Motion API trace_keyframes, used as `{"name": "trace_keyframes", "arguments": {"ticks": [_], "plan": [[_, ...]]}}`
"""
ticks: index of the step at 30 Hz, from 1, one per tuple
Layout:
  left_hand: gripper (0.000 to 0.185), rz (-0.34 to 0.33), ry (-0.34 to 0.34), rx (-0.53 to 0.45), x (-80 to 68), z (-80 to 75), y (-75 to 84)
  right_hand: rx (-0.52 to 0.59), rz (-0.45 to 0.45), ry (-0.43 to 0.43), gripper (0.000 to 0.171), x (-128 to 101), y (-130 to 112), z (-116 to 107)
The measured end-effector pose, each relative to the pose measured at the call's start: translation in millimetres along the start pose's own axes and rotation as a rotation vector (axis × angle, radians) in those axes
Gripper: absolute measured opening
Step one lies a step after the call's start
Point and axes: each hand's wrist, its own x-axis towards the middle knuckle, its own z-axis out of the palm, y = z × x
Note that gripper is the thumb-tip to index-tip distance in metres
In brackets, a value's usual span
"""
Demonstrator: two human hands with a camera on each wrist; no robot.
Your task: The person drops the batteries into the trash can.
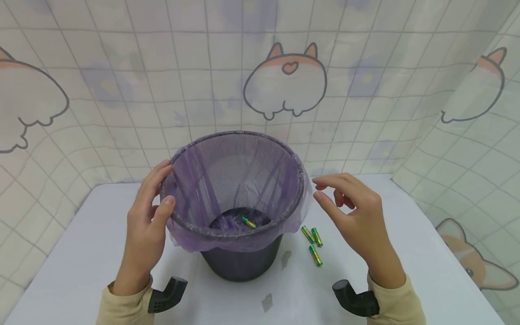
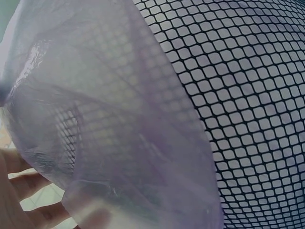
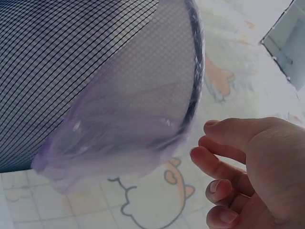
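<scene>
A dark mesh wastebasket (image 1: 239, 264) stands on the white table, lined with a thin purple plastic bag (image 1: 235, 243) folded out over its rim. One green-and-gold battery (image 1: 249, 222) lies in the bottom of the lined basket. My left hand (image 1: 148, 221) rests against the left side of the rim, fingers spread and thumb at the edge; in the left wrist view its fingers (image 2: 45, 212) touch the bag's overhang. To the right of the rim, my right hand (image 1: 353, 210) hovers with nothing held, its fingers loosely bent and thumb apart from the index finger.
Three more green-and-gold batteries, one being the nearest battery (image 1: 315, 255), lie on the white table (image 1: 195, 307) right of the basket. Two small grey patches (image 1: 267, 302) mark the tabletop. A gridded cloth (image 1: 219, 81) with cartoon animals hangs behind and along the sides.
</scene>
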Motion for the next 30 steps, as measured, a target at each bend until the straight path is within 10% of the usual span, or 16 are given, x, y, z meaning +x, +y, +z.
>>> {"name": "trace_keyframes", "arguments": {"ticks": [30], "plan": [[0.047, -0.015, 0.005, 0.005, -1.8, 1.5, -0.7, -0.147, 0.155, -0.079, 0.028, -65.8, 61.5, 5.1]]}}
